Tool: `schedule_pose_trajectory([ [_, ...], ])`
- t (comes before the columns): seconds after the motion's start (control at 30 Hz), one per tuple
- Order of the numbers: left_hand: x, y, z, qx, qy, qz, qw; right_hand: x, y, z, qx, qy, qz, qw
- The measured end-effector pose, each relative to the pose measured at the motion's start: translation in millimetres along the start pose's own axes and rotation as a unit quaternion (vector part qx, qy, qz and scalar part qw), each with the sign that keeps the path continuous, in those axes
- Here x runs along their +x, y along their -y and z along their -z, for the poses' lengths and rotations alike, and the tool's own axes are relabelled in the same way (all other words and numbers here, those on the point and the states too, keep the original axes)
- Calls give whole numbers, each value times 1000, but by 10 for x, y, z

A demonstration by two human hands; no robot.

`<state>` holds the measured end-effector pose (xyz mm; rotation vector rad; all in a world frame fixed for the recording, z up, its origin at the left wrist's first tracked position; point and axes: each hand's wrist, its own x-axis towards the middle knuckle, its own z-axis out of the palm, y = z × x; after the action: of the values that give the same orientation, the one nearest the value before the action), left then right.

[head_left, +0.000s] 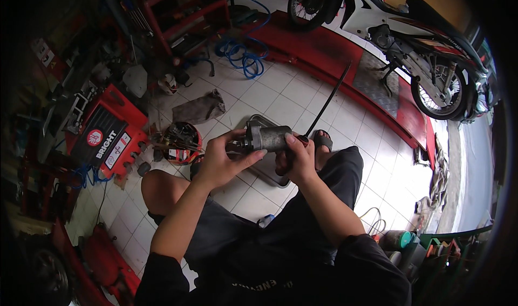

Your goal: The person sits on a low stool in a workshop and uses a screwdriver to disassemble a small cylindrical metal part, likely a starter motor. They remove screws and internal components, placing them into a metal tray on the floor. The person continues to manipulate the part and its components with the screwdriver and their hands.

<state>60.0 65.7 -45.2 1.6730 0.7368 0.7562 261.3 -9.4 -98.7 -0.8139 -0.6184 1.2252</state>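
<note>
A grey metal cylinder, a small motor [268, 137], lies sideways between both hands above my lap. My left hand [224, 157] grips its left end, thumb along the underside. My right hand [297, 157] holds its right end and also a red-handled tool with a long thin black shaft [330, 100] that points up and to the right. Under the hands a shallow grey metal tray [268, 168] rests on the tiled floor. I sit with my bare left knee [162, 190] up and my right foot in a sandal [322, 140] beyond the tray.
A red tool chest [110, 138] and a red can full of tools [182, 141] stand to the left. A grey rag [199, 108] and a blue hose [243, 55] lie further out. A motorcycle [410, 41] stands on a red ramp [345, 74] at upper right.
</note>
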Motion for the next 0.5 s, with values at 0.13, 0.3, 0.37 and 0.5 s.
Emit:
schedule_pose_trajectory([
  [0.13,-14,110,83,-30,8,32,999,-33,59,-22,-46,-10,29,998],
  [0.3,-38,224,134,-246,53,214,944,-30,100,-51,-255,-15,148,955],
  [0.37,-46,237,54,-302,46,256,917,27,20,-14,-324,5,262,909],
  [0.5,42,178,-60,-441,18,334,833,30,-16,-14,-501,45,443,742],
])
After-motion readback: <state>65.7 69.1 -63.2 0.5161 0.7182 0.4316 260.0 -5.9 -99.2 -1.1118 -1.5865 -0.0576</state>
